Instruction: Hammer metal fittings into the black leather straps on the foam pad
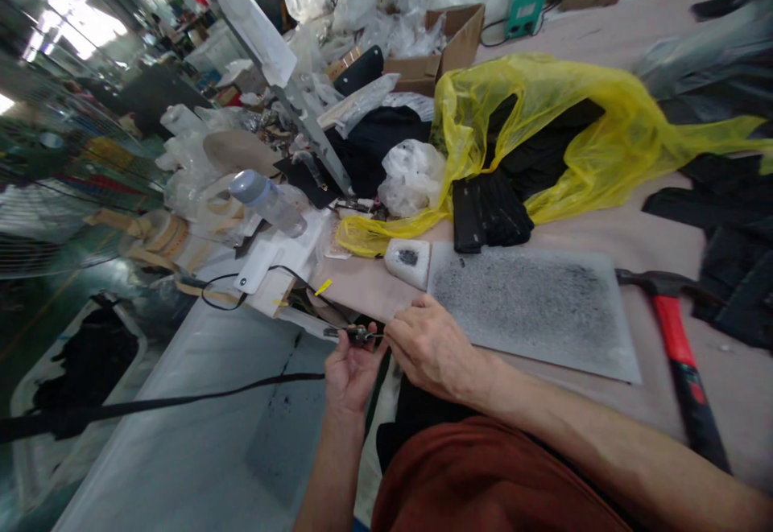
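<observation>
Two hands [349,375] [431,347] at one dark piece [357,335]

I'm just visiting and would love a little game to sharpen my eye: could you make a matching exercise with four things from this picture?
Things:
1. Left hand
2. Hammer
3. Bottle
4. Grey board

Descriptions:
A. Topped with a bluish lid
B. Lies flat between the small white block and the item with a red and black handle
C. Holds a small dark item
D. Has a red and black handle

Right pairs: 1-C, 2-D, 3-A, 4-B
</observation>
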Available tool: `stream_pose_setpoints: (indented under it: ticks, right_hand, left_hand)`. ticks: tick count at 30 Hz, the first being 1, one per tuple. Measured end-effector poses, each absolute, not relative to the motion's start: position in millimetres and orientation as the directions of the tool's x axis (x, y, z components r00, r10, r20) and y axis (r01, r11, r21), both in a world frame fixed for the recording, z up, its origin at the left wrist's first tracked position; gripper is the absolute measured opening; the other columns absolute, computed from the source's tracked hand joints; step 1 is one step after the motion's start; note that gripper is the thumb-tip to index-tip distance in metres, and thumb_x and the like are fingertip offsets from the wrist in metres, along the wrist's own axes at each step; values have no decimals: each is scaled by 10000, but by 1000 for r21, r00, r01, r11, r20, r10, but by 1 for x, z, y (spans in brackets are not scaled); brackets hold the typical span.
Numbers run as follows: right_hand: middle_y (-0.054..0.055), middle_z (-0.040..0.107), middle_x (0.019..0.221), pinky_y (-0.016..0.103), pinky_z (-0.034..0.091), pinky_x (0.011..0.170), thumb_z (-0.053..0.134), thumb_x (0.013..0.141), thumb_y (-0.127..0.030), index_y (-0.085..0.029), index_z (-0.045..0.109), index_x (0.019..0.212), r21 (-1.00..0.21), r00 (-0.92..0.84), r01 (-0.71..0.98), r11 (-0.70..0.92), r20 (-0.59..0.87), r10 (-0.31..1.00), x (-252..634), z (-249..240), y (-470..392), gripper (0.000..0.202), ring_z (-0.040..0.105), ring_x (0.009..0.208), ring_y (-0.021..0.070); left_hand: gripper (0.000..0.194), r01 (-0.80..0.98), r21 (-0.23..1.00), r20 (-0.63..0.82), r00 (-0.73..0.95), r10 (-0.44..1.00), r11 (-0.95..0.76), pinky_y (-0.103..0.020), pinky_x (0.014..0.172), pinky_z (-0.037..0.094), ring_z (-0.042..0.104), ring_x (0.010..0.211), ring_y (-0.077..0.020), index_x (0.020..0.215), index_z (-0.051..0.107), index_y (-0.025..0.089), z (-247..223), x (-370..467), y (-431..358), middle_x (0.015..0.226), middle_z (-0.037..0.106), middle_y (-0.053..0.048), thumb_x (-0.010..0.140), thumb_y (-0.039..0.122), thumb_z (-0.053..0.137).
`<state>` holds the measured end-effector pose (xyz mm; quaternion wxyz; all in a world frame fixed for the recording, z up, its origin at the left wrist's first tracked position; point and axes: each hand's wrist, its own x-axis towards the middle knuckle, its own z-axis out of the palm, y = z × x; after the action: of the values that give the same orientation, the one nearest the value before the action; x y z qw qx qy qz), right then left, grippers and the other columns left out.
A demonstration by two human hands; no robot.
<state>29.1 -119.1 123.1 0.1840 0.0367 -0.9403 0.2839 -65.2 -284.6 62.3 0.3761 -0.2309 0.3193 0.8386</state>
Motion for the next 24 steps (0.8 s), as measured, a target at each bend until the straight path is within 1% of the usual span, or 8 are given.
stream_pose_setpoints:
  ticks: [4,7,9,12,17,19,21,24]
  right_hand:
    - [26,596,678,323,256,686,467,877,-139,-166,536,712,-524,-942,-155,838,333,34,29,120,-118,180,444,605,138]
    - [26,593,684,323,258,693,468,885,-144,-166,540,716,-519,-935,-172,837,353,26,30,118,-118,185,452,621,141]
    - [25,587,684,323,264,704,464,892,-144,-165,547,721,-526,-926,-176,832,376,42,31,117,-119,191,462,634,142]
    - [25,578,674,322,282,720,454,906,-146,-160,566,735,-556,-910,-173,813,406,84,31,117,-120,204,476,641,146]
    - [31,600,697,314,313,723,452,921,-155,-150,583,782,-633,-905,-156,758,399,147,33,119,-122,191,510,657,150]
    - [33,607,712,313,316,725,456,919,-151,-149,584,799,-634,-903,-156,757,402,151,34,118,-122,175,515,663,149]
    - [33,600,701,318,316,723,460,918,-152,-152,583,788,-605,-903,-166,779,411,127,36,116,-121,179,510,657,150]
    - [31,591,677,323,322,729,450,925,-146,-154,583,766,-596,-906,-150,789,402,131,39,111,-118,207,504,642,149]
  left_hand:
    - [213,-769,383,-628,-623,467,-511,-340,831,533,697,814,-166,806,703,167,59,-64,-288,812,746,-36,925,195,529]
    - [174,-767,429,-610,-636,473,-477,-309,727,541,685,714,-153,831,699,168,54,-65,-290,787,736,-30,914,222,555]
    - [154,-756,465,-603,-651,461,-460,-309,702,540,671,653,-148,820,699,164,52,-65,-291,760,729,-31,894,246,592]
    - [142,-725,508,-583,-687,434,-464,-330,732,544,680,687,-164,792,698,155,51,-66,-289,760,730,-36,858,270,644]
    - [114,-719,504,-563,-694,450,-479,-394,785,547,686,758,-193,787,695,158,53,-66,-288,781,734,-33,826,264,680]
    - [107,-717,523,-548,-697,463,-461,-399,782,547,685,764,-200,785,695,157,53,-64,-289,789,734,-37,813,261,692]
    - [99,-689,578,-503,-723,474,-437,-385,784,544,682,775,-199,795,700,156,54,-62,-289,796,731,-42,802,255,702]
    - [108,-572,717,-391,-803,450,-399,-327,790,531,675,787,-180,816,716,149,56,-60,-289,798,726,-46,768,244,737]
